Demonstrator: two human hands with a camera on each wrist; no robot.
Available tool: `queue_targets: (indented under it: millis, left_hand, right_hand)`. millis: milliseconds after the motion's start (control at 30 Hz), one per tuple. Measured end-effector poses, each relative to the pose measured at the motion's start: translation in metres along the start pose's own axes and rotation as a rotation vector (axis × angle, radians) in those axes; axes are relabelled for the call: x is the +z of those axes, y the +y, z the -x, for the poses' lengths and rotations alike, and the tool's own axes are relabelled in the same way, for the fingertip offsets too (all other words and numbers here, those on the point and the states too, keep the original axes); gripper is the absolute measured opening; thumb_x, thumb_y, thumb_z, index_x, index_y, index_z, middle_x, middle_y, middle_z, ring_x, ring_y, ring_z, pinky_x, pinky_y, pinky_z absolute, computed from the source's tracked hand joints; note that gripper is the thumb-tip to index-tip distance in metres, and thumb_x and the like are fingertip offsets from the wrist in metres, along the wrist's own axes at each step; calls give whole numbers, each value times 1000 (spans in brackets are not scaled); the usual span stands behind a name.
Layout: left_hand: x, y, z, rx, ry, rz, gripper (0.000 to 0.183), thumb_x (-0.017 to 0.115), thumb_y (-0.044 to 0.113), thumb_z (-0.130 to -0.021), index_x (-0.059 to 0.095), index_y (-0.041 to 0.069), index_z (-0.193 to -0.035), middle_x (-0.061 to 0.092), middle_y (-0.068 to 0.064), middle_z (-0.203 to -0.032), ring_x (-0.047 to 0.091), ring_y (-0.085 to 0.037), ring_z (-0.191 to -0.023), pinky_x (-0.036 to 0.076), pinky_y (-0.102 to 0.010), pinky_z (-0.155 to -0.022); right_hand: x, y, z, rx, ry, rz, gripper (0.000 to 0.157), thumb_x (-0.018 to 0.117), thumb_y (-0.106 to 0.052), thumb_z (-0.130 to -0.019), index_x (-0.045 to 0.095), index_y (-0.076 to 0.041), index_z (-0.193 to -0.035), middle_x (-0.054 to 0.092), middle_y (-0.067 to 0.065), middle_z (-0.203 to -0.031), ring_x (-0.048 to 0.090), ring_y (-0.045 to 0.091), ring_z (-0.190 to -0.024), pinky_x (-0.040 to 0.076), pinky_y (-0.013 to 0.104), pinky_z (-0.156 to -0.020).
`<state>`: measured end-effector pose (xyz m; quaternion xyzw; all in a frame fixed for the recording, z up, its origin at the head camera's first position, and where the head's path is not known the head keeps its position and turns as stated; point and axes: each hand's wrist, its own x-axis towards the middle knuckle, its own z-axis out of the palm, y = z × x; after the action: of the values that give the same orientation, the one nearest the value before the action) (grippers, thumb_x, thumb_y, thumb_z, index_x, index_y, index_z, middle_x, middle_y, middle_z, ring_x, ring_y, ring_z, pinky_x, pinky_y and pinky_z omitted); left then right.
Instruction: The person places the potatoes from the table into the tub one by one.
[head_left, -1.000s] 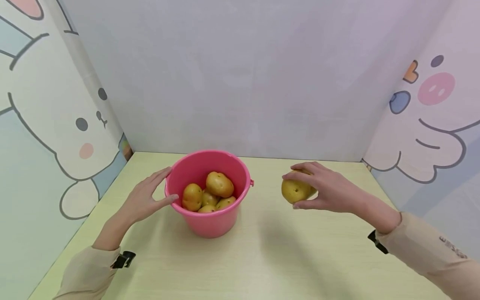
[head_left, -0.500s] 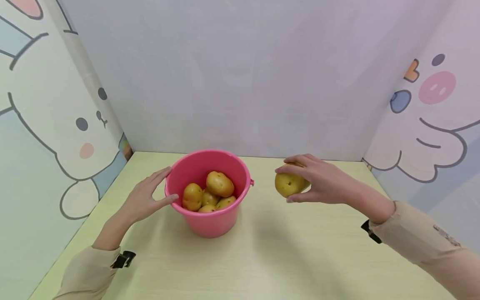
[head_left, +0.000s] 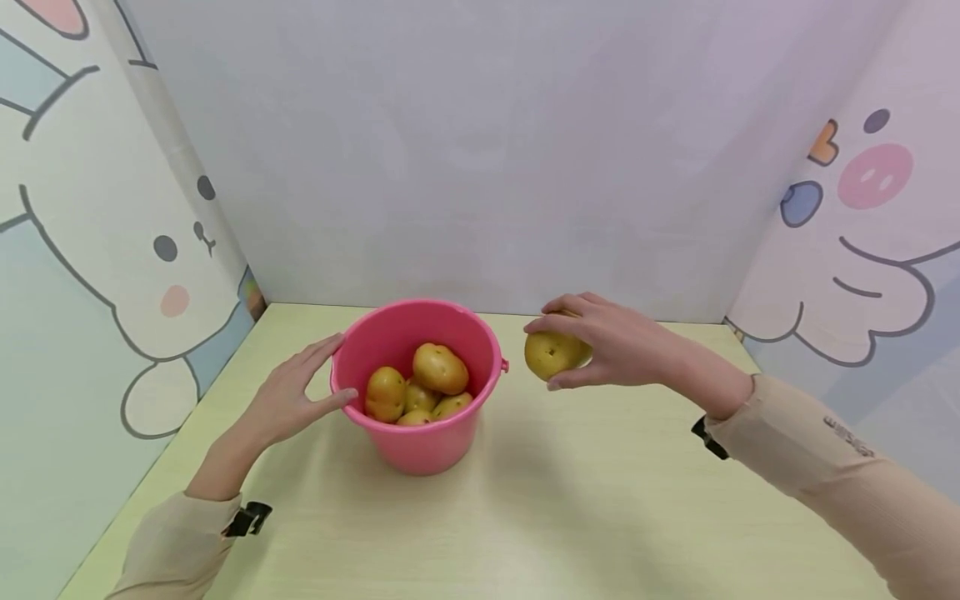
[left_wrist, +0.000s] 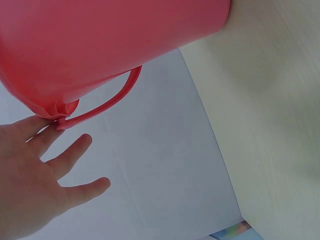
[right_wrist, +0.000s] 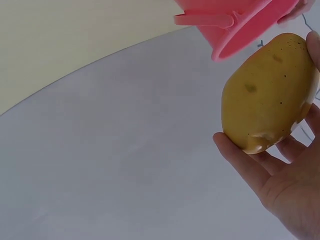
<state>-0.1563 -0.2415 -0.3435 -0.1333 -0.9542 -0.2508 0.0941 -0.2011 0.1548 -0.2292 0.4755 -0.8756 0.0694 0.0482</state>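
Note:
A pink plastic bucket (head_left: 423,450) stands upright on the table, left of centre in the head view. Inside it lie several yellow-brown potatoes (head_left: 439,369). My left hand (head_left: 288,397) rests at the left side of the rim, thumb and fingers spread apart; in the left wrist view two fingertips meet the rim beside the handle (left_wrist: 107,105). Raised above the table to the right of the bucket, my right hand (head_left: 618,343) holds another potato (right_wrist: 267,95) between thumb and fingers. Its far side is hidden by the fingers.
The pale wooden table (head_left: 360,542) ends at a plain grey-white back wall (head_left: 480,167). Side panels carry a cartoon rabbit (head_left: 112,208) on the left and a cartoon pig (head_left: 862,225) on the right. A small peg (head_left: 504,365) juts from the bucket's right rim.
My right hand has carried its potato leftward and a little farther back, closer to the bucket. The left hand and the bucket have stayed in place.

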Motion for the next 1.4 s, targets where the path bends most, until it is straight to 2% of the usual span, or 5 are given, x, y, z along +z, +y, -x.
queue_targets:
  millis: [233, 700, 967, 1400]
  left_hand:
    - [-1, 1, 0, -18, -8, 0, 79, 61, 46, -77, 27, 13, -139, 33, -14, -136, 31, -36, -119, 32, -63, -83]
    - [-1, 2, 1, -11, -4, 2, 79, 62, 45, -76, 27, 11, -139, 34, -15, -135, 32, -37, -119, 33, -62, -82]
    - [0, 1, 1, -7, 1, -1, 78, 63, 43, -76, 27, 11, -139, 34, -15, -135, 31, -37, -119, 33, -63, -82]
    - [0, -1, 1, -8, -2, 5, 79, 61, 46, -77, 27, 12, -139, 33, -15, -135, 32, -36, -119, 33, -62, -82]
  right_hand:
    - [-2, -1, -18, 29, -22, -43, 59, 67, -49, -70, 53, -21, -120, 48, 0, -114, 41, 18, -103, 45, 31, -71]
    - [-4, -5, -50, 25, -61, -85, 59, 69, -47, -70, 53, -20, -120, 48, 1, -113, 41, 17, -101, 44, 29, -73]
    - [-5, -13, -67, 14, -73, -102, 58, 68, -47, -71, 52, -23, -121, 47, 0, -113, 41, 15, -102, 43, 28, -74]
    - [-2, -28, -100, 10, -144, -145, 57, 69, -42, -71, 51, -23, -122, 47, 1, -114, 42, 14, -101, 44, 26, -73]
